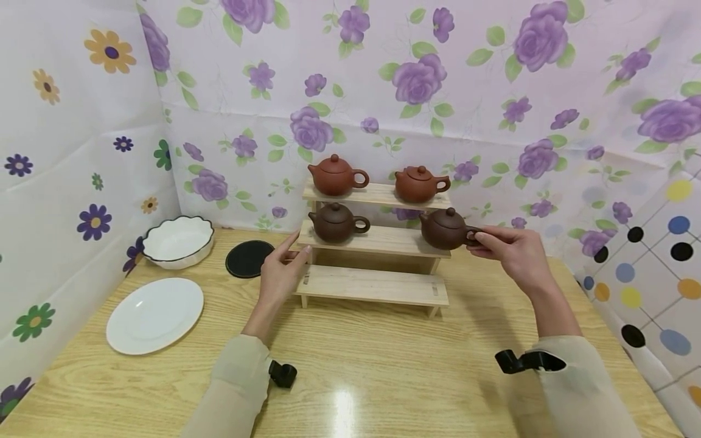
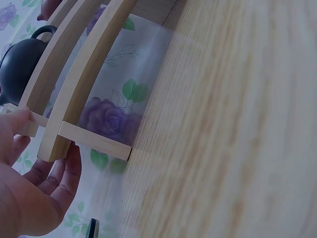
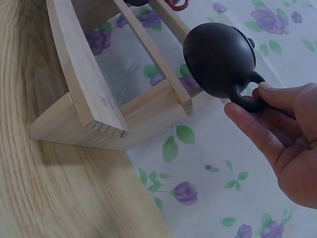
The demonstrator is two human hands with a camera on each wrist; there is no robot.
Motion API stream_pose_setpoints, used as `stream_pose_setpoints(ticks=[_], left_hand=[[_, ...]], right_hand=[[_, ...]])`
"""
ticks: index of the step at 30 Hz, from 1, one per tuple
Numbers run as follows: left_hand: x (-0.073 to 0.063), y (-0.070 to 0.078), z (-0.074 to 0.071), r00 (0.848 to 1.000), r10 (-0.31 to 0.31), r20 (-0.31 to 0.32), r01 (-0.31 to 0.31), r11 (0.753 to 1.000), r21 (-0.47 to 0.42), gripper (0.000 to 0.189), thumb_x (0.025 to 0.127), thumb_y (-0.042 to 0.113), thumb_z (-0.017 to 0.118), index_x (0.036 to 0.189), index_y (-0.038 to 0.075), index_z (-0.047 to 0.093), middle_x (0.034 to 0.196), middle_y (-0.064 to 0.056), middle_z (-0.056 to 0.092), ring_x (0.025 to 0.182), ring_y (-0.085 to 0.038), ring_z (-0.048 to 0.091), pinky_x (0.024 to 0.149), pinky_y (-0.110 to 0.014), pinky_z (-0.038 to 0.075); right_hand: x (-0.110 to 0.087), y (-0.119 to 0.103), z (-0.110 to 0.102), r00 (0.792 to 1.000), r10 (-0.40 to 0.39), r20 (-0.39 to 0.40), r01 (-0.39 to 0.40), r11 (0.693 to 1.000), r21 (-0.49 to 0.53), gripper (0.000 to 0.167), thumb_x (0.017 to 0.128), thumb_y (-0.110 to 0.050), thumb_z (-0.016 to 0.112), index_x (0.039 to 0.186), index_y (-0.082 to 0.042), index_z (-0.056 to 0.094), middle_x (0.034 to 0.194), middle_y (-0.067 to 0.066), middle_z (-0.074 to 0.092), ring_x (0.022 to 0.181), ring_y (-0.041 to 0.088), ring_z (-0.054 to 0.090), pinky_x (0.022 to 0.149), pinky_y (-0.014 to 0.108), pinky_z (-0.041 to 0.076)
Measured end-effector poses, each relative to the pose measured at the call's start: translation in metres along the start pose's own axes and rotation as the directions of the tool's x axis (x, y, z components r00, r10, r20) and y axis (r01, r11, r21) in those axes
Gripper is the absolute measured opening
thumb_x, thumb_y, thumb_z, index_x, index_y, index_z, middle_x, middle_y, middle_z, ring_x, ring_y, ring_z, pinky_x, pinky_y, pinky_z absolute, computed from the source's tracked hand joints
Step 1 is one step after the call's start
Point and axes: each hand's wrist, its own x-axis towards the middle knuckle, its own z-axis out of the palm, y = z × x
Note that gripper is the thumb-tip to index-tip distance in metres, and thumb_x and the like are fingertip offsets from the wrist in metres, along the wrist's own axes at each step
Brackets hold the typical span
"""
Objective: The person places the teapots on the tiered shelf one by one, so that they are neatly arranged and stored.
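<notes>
My right hand (image 1: 517,252) pinches the loop handle of a dark brown teapot (image 1: 445,229) at the right end of the middle tier. In the right wrist view, thumb and fingers close on that handle, with the teapot (image 3: 218,59) tilted in the picture beside the tier. My left hand (image 1: 282,274) grips the left end of the three-tier wooden stand (image 1: 378,284), its thumb by the middle tier and the other fingers curled at a lower board (image 2: 81,84). A second dark brown teapot (image 1: 335,224) stands on the middle tier's left. Two reddish-brown teapots, one left (image 1: 335,176) and one right (image 1: 418,185), stand on the top tier.
On the left of the wooden table (image 1: 350,359) lie a white plate (image 1: 156,316) and a scalloped white bowl (image 1: 179,241) with a dark rim. A round black mat (image 1: 249,258) lies between bowl and stand. Flowered cloth (image 1: 372,79) hangs close behind.
</notes>
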Motion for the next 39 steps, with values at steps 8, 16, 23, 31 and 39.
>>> stream_pose_setpoints(ticks=[8, 16, 23, 31, 39], left_hand=[[0.000, -0.001, 0.000, 1.000, 0.003, 0.002, -0.003, 1.000, 0.003, 0.053, 0.104, 0.041, 0.068, 0.155, 0.037, 0.055, 0.114, -0.012, 0.069, 0.105, -0.023, 0.067, 0.081, -0.028, 0.053], [-0.001, 0.000, -0.001, 1.000, 0.004, 0.001, -0.004, 1.000, 0.005, 0.052, 0.104, 0.040, 0.068, 0.154, 0.037, 0.056, 0.113, -0.011, 0.070, 0.104, -0.023, 0.068, 0.080, -0.027, 0.053], [-0.001, 0.000, -0.001, 1.000, 0.015, 0.003, -0.015, 1.000, 0.002, 0.051, 0.104, 0.041, 0.068, 0.154, 0.038, 0.056, 0.112, -0.011, 0.069, 0.105, -0.025, 0.069, 0.081, -0.029, 0.054], [-0.001, 0.000, -0.001, 1.000, 0.009, -0.001, -0.009, 1.000, -0.001, 0.052, 0.104, 0.041, 0.068, 0.154, 0.036, 0.056, 0.113, -0.011, 0.069, 0.105, -0.025, 0.068, 0.081, -0.029, 0.053], [0.000, -0.001, 0.000, 1.000, 0.009, -0.009, -0.009, 1.000, 0.000, 0.052, 0.103, 0.041, 0.069, 0.153, 0.035, 0.057, 0.113, -0.012, 0.070, 0.105, -0.025, 0.069, 0.080, -0.029, 0.053]], right_hand=[[0.009, 0.000, 0.009, 0.999, -0.010, 0.033, 0.008, 0.999, 0.040, 0.046, 0.103, -0.009, 0.069, 0.131, 0.026, 0.059, 0.100, -0.003, 0.082, 0.087, 0.013, 0.081, 0.082, 0.030, 0.062], [0.014, 0.000, 0.016, 0.999, 0.007, 0.053, -0.008, 1.000, 0.017, 0.040, 0.105, -0.006, 0.066, 0.131, 0.024, 0.060, 0.100, -0.006, 0.081, 0.089, 0.011, 0.080, 0.083, 0.029, 0.062], [0.017, -0.002, 0.019, 0.998, 0.017, 0.058, -0.015, 0.999, -0.046, 0.037, 0.106, -0.008, 0.064, 0.131, 0.019, 0.064, 0.099, -0.010, 0.079, 0.091, 0.009, 0.079, 0.084, 0.029, 0.062], [0.021, -0.002, 0.023, 0.997, 0.018, 0.075, -0.013, 0.998, -0.060, 0.036, 0.108, -0.006, 0.060, 0.133, 0.020, 0.062, 0.098, -0.013, 0.078, 0.090, 0.008, 0.079, 0.085, 0.030, 0.062], [0.023, 0.000, 0.028, 0.996, 0.018, 0.090, -0.016, 1.000, -0.026, 0.038, 0.108, -0.004, 0.059, 0.134, 0.023, 0.059, 0.098, -0.011, 0.078, 0.089, 0.008, 0.079, 0.084, 0.028, 0.062]])
